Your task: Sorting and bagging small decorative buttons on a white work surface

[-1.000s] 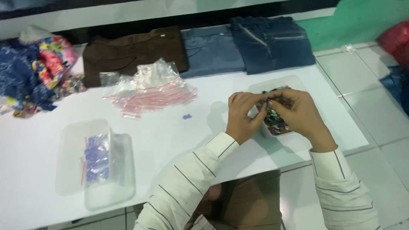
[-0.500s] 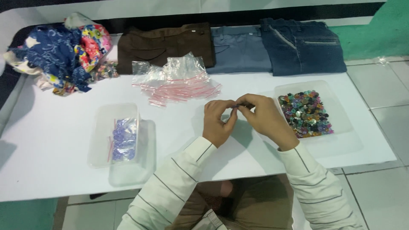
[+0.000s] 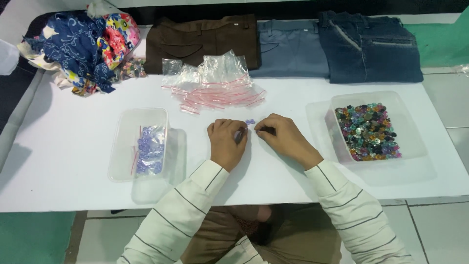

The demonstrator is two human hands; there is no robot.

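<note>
Where the fingertips curl under, whatever the left hand (image 3: 227, 143) and right hand (image 3: 281, 138) pinch is hidden — grip cannot be told, both half-clenched on the white table (image 3: 68, 146). Small purple beads (image 3: 250, 121) lie between the hands, just beyond the fingertips. Zip bags (image 3: 217, 83) farther out; purple-bead tub (image 3: 139, 144) left of the grip, mixed-bead tub (image 3: 367, 128) right — nothing between.

Your white counter (image 3: 63, 146) carries folded trousers (image 3: 288, 44) and clear bags (image 3: 215, 80) beyond your grip, a button tray (image 3: 369, 129) to its right, a bead tub (image 3: 139, 144) left, cloth scraps (image 3: 83, 46) far left.
</note>
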